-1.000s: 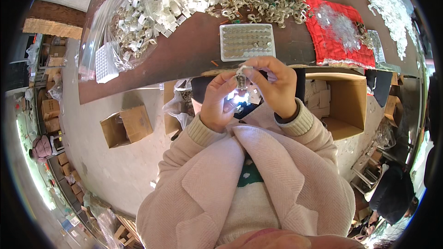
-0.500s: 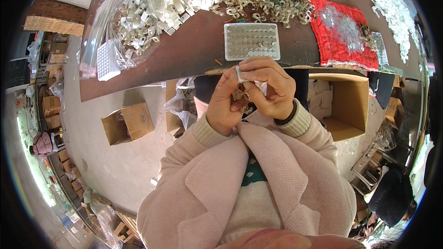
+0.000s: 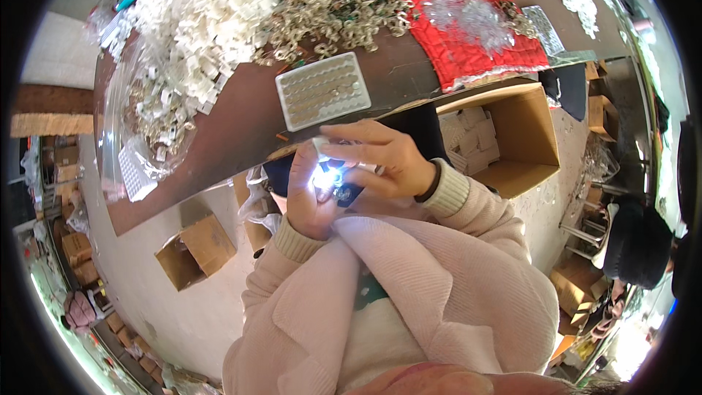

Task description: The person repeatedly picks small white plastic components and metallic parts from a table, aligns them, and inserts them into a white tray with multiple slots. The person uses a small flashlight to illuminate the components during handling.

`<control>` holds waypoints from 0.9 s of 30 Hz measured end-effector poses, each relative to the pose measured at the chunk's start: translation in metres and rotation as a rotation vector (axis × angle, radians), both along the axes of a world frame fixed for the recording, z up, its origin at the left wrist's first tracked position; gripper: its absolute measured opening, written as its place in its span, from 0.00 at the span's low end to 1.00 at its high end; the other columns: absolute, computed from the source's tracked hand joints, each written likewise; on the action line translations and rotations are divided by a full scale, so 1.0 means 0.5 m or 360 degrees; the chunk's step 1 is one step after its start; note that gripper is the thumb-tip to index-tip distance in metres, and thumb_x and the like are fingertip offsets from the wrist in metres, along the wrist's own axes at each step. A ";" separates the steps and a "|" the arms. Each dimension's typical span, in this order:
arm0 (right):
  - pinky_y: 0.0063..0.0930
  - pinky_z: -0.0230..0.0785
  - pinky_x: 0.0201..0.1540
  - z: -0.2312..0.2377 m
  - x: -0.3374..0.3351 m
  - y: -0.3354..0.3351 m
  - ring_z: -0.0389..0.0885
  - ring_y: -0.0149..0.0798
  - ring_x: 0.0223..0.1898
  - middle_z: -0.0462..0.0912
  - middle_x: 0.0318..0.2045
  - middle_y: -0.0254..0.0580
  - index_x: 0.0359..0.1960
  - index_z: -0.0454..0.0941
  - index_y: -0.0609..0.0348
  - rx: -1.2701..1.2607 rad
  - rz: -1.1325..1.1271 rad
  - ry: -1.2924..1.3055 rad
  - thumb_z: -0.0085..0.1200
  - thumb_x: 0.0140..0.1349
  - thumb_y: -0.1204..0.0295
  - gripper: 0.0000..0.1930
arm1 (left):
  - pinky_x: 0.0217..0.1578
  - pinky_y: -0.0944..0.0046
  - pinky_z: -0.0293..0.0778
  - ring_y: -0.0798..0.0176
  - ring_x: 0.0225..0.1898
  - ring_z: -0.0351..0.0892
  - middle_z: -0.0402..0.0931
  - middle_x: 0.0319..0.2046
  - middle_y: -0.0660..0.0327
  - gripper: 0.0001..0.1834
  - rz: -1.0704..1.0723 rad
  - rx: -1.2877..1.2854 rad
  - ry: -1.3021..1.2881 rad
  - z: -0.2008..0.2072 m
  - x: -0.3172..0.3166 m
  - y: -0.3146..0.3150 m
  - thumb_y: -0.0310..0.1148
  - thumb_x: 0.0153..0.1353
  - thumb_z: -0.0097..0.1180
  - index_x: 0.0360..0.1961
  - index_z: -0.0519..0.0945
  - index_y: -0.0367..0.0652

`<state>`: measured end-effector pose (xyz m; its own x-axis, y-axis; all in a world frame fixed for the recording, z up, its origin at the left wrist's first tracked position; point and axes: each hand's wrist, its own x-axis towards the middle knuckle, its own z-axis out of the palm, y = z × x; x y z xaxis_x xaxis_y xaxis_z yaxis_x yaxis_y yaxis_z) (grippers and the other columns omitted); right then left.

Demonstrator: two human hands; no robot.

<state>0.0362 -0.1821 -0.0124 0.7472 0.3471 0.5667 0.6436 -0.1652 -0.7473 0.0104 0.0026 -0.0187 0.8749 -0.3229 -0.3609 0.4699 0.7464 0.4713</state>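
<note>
Just off the table's front edge, my two hands meet around a small LED string light [image 3: 327, 178] that glows bright white-blue. Its small white case [image 3: 319, 142] is pinched at the top between the fingertips of my left hand [image 3: 303, 194] and my right hand [image 3: 391, 164]. Glare and the fingers hide most of the wire and the lamps. Beyond my hands on the table stands a pale plastic tray [image 3: 330, 121] with rows of round, flat, coin-like cells. A heap of coiled wire strings [image 3: 329, 22] lies behind it.
White plastic cases [image 3: 190, 22] are heaped at the left, next to a clear plastic bag [image 3: 113, 132]. Clear small pieces [image 3: 472, 22] lie on a red cloth [image 3: 450, 66] at the right. Below the table edge are a large cardboard box [image 3: 537, 143] and a smaller carton [image 3: 210, 243].
The string light has come on between my hands; it was unlit before. The view has turned, so the table and tray appear tilted and further left.
</note>
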 end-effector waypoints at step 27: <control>0.27 0.75 0.38 0.011 0.101 -0.165 0.84 0.35 0.34 0.83 0.34 0.41 0.38 0.80 0.63 0.0006 -0.0874 0.0296 0.60 0.60 0.84 0.06 | 0.15 0.82 0.54 0.76 0.27 0.61 0.72 0.37 0.55 0.14 -0.0107 0.0041 -0.0241 0.013 0.014 -0.012 0.36 0.69 0.59 0.53 0.75 0.45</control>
